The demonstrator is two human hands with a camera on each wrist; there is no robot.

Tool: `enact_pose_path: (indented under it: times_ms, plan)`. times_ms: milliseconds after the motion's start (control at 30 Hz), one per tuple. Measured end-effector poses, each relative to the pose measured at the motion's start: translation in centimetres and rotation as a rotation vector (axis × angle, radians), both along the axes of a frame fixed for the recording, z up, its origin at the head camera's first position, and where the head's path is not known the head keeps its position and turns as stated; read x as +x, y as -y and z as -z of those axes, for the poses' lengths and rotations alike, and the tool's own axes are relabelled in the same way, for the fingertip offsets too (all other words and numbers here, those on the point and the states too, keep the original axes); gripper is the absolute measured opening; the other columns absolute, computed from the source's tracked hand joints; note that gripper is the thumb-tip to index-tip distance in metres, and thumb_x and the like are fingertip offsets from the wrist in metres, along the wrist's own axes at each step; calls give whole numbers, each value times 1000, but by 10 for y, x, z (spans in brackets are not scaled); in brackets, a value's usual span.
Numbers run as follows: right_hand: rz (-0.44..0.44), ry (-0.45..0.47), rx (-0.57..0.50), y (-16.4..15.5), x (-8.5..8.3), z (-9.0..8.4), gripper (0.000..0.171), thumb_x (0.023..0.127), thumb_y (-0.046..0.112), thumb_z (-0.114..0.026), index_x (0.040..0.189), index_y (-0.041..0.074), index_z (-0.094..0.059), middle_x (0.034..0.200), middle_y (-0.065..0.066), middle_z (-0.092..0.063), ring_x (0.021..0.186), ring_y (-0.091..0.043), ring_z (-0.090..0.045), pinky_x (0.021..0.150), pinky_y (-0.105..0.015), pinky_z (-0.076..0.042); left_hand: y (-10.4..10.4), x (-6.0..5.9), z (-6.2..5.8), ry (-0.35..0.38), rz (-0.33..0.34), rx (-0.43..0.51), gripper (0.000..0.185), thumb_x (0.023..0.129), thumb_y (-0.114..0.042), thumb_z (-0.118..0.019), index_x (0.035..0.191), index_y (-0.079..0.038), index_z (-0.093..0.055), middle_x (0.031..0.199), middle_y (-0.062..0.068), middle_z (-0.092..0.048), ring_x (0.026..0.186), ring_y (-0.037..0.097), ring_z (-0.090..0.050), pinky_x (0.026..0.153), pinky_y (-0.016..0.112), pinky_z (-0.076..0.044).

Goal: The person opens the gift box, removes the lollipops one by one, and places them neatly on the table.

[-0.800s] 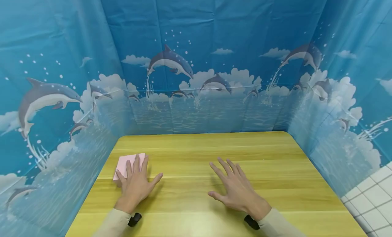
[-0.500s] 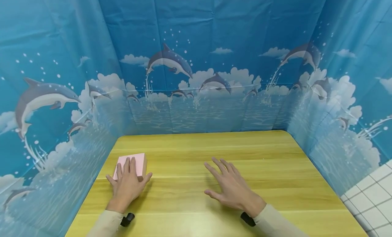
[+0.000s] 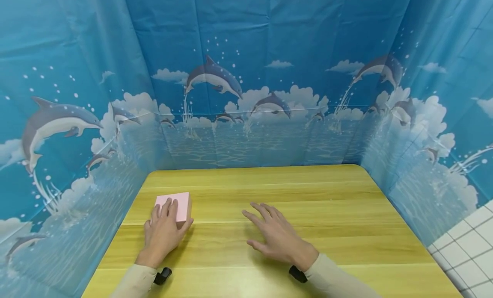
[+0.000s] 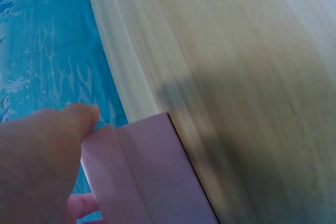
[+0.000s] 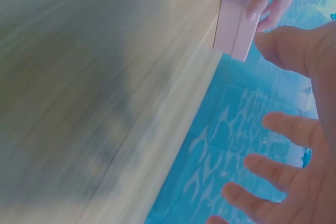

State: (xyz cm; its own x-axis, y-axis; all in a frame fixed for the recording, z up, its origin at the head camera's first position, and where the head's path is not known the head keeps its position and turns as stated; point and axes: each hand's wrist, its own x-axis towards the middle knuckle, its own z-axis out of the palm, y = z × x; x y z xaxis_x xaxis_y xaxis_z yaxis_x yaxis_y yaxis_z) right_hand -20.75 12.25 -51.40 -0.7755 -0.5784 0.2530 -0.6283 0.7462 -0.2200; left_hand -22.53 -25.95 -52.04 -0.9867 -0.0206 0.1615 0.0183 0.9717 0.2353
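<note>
Pink box had shifted slightly rightward at the table's left; left hand now gripped it, fingers bent over. Right hand had moved closer, fingers spread, holding nothing, well apart. Hold seemed secured, one-handed.

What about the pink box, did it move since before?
Yes, the pink box has moved a little right in the head view, away from the left edge of the yellow table, with the left hand holding it.
</note>
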Motion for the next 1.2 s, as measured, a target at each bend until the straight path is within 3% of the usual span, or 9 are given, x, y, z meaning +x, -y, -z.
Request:
enact_pose_path:
  times_ms: [467, 833, 1067, 1200]
  plan:
    - [-71, 26, 32, 34, -18, 1, 78, 111, 48, -81, 180, 31, -47, 188, -11, -42, 168, -42, -49, 130, -68, -50, -17, -4, -2, -45, 94, -44, 99, 105, -65, -82, 178, -9, -47, 185, 23, -44, 166, 60, -40, 115, 87, -48]
    - [-148, 26, 77, 71, -25, -2, 71, 117, 52, -70, 181, 34, -44, 187, -8, -43, 166, -36, -53, 130, -62, -53, -24, 5, 1, -53, 190, -62, 98, 98, -62, -90, 174, -12, -54, 179, 20, -55, 160, 57, -49, 109, 80, -56]
    - [-171, 10, 75, 89, -30, 0, 65, 119, 53, -65, 178, 32, -49, 187, -8, -44, 163, -35, -56, 131, -62, -52, -31, 5, 5, -130, 235, -76, 97, 94, -60, -96, 171, -14, -59, 173, 17, -62, 152, 53, -56, 105, 76, -61]
    - [-165, 40, 94, 91, -30, 3, 60, 120, 56, -61, 175, 33, -54, 186, -6, -45, 160, -33, -58, 131, -61, -52, -38, 8, 8, -139, 262, -70, 95, 94, -60, -95, 170, -15, -59, 173, 15, -62, 151, 52, -57, 103, 75, -61]
